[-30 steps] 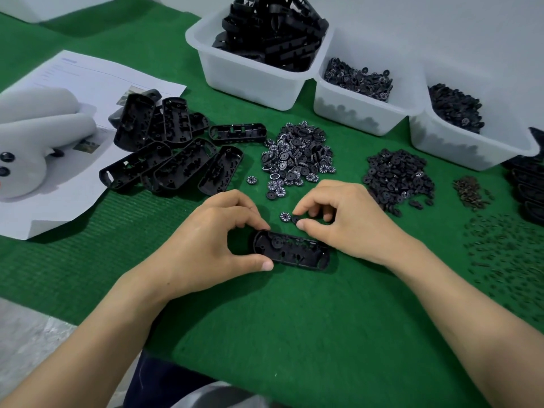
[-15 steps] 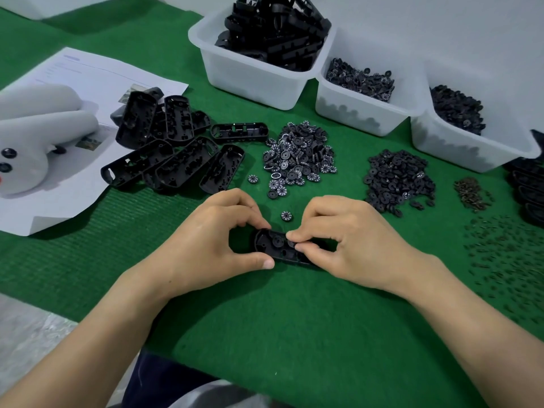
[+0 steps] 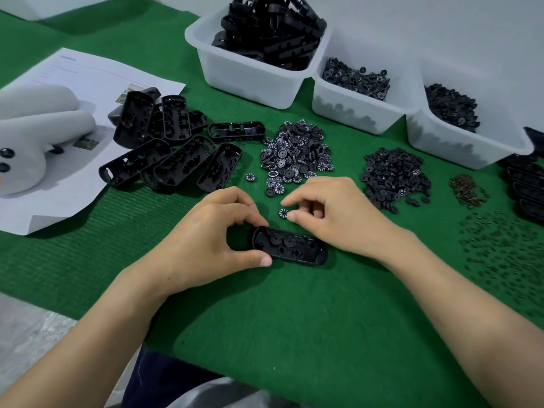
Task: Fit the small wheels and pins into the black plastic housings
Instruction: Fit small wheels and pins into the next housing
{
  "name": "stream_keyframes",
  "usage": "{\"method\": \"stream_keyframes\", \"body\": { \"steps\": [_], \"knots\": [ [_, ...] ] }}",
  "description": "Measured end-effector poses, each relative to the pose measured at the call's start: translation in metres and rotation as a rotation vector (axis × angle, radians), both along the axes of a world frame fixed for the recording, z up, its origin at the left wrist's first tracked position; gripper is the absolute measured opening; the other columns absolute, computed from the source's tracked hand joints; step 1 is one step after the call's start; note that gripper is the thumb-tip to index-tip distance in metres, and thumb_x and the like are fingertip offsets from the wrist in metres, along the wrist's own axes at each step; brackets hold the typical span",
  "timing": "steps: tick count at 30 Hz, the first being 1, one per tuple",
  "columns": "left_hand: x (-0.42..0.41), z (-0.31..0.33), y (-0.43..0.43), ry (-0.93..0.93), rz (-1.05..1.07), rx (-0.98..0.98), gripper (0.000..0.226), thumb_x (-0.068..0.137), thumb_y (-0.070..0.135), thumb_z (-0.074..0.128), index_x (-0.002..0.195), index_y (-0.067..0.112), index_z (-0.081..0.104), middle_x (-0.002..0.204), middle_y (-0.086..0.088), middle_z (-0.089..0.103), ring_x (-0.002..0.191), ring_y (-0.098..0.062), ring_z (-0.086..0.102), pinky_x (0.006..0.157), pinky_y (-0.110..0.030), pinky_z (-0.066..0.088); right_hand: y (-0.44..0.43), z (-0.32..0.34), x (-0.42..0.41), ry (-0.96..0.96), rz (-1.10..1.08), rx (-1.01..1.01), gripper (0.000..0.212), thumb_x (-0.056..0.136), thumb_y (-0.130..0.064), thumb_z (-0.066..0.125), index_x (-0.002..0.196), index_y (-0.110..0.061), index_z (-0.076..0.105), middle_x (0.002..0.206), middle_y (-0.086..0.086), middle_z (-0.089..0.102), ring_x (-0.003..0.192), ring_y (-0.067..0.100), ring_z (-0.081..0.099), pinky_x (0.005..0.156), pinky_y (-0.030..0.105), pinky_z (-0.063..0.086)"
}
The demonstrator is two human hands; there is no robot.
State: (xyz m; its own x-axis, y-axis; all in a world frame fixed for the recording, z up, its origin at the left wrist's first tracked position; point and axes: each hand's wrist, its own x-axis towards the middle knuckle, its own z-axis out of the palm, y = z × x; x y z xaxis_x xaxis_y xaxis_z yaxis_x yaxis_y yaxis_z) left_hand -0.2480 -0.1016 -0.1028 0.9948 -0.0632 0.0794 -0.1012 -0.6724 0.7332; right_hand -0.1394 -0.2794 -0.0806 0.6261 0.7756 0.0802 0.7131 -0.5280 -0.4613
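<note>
Head view: left hand pinches the left end of the housing, which lies flat on the green mat. Two wheels look seated in it and the other seats look empty. Right hand is curled at a loose wheel just behind the housing; gripped or only touched, can't tell. A heap of empty housings is left to do.

Mat green, ribbed stripes on the left part. Housing black, same as the loose housings. Wheel black with white marks round the face; wheels in the pile have the same pattern. Discs plain black. Pins brownish. Bins translucent white. Paper white, faint print. Plush white, black eyes.
</note>
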Motion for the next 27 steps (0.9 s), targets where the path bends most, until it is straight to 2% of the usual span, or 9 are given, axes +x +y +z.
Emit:
{"method": "stream_keyframes", "body": {
  "steps": [3, 5, 7, 10, 13, 18, 21, 24, 27],
  "knots": [
    [0.000, 0.000, 0.000, -0.002, 0.002, 0.003, 0.040, 0.060, 0.046, 0.075, 0.094, 0.027, 0.067, 0.100, 0.016, 0.052, 0.096, -0.001, 0.050, 0.079, -0.010, 0.036, 0.005, -0.002, -0.002, 0.032, 0.010, -0.002, 0.008, 0.076, -0.015, 0.072, 0.082, -0.020, 0.069, 0.071, -0.005, 0.059, 0.060, 0.000, 0.045, 0.062, 0.025, 0.042],
    [0.000, 0.000, 0.000, -0.004, 0.004, 0.005, 0.040, 0.060, 0.047, 0.074, 0.094, 0.027, 0.068, 0.100, 0.016, 0.052, 0.096, -0.001, 0.050, 0.080, -0.008, 0.036, 0.001, 0.000, 0.002, 0.062, 0.011, 0.019, 0.014, 0.074, -0.007, 0.073, 0.077, -0.020, 0.067, 0.072, -0.005, 0.061, 0.063, 0.005, 0.051, 0.062, 0.020, 0.041],
    [0.000, 0.000, 0.001, -0.004, 0.001, 0.005, 0.042, 0.059, 0.051, 0.070, 0.094, 0.028, 0.067, 0.100, 0.017, 0.051, 0.096, 0.000, 0.050, 0.079, -0.006, 0.035, -0.006, 0.001, 0.003, 0.089, 0.014, 0.017, 0.018, 0.073, -0.004, 0.072, 0.079, -0.021, 0.069, 0.076, -0.005, 0.063, 0.069, 0.006, 0.055, 0.064, 0.013, 0.041],
    [0.000, 0.000, 0.000, -0.003, -0.003, -0.003, 0.044, 0.058, 0.056, 0.066, 0.093, 0.030, 0.067, 0.100, 0.018, 0.051, 0.095, 0.000, 0.050, 0.078, -0.006, 0.035, -0.015, 0.001, 0.002, 0.155, -0.004, 0.024, 0.022, 0.074, -0.006, 0.074, 0.088, -0.022, 0.071, 0.079, -0.005, 0.062, 0.067, 0.008, 0.056, 0.063, 0.011, 0.043],
    [0.000, 0.000, 0.000, -0.007, -0.010, -0.007, 0.044, 0.058, 0.055, 0.066, 0.093, 0.029, 0.067, 0.099, 0.017, 0.051, 0.093, -0.001, 0.050, 0.078, -0.008, 0.037, -0.016, -0.001, 0.002, 0.164, -0.027, 0.043, 0.021, 0.074, -0.011, 0.075, 0.092, -0.020, 0.071, 0.077, -0.006, 0.061, 0.065, 0.011, 0.055, 0.060, 0.013, 0.043],
    [0.001, 0.001, -0.001, -0.008, -0.002, -0.014, 0.044, 0.057, 0.053, 0.067, 0.093, 0.028, 0.068, 0.099, 0.015, 0.052, 0.094, -0.002, 0.051, 0.080, -0.011, 0.038, -0.009, -0.002, 0.000, 0.106, -0.006, 0.018, 0.010, 0.074, -0.013, 0.075, 0.083, -0.016, 0.072, 0.073, -0.006, 0.059, 0.063, 0.013, 0.053, 0.059, 0.017, 0.042],
    [0.000, 0.000, -0.001, -0.001, 0.004, -0.026, 0.045, 0.057, 0.051, 0.068, 0.093, 0.025, 0.068, 0.100, 0.014, 0.052, 0.094, -0.003, 0.051, 0.081, -0.015, 0.040, -0.015, 0.002, 0.002, 0.168, -0.019, 0.085, 0.009, 0.074, -0.011, 0.074, 0.081, -0.015, 0.071, 0.073, -0.003, 0.062, 0.063, 0.011, 0.054, 0.058, 0.015, 0.042],
    [0.000, 0.000, -0.001, 0.002, 0.007, -0.029, 0.044, 0.057, 0.052, 0.068, 0.093, 0.026, 0.068, 0.100, 0.014, 0.052, 0.094, -0.003, 0.051, 0.081, -0.014, 0.039, -0.027, 0.009, -0.002, 0.211, 0.044, 0.120, 0.010, 0.074, -0.012, 0.074, 0.081, -0.018, 0.071, 0.074, -0.003, 0.063, 0.066, 0.010, 0.057, 0.062, 0.024, 0.048],
    [0.000, 0.000, 0.000, -0.003, 0.002, -0.028, 0.042, 0.057, 0.053, 0.067, 0.091, 0.028, 0.068, 0.099, 0.015, 0.052, 0.093, -0.002, 0.050, 0.079, -0.010, 0.038, -0.030, 0.008, -0.013, 0.143, 0.118, 0.066, 0.012, 0.074, -0.010, 0.074, 0.083, -0.018, 0.074, 0.076, -0.002, 0.063, 0.070, 0.011, 0.058, 0.066, 0.031, 0.049]
  ]
}}
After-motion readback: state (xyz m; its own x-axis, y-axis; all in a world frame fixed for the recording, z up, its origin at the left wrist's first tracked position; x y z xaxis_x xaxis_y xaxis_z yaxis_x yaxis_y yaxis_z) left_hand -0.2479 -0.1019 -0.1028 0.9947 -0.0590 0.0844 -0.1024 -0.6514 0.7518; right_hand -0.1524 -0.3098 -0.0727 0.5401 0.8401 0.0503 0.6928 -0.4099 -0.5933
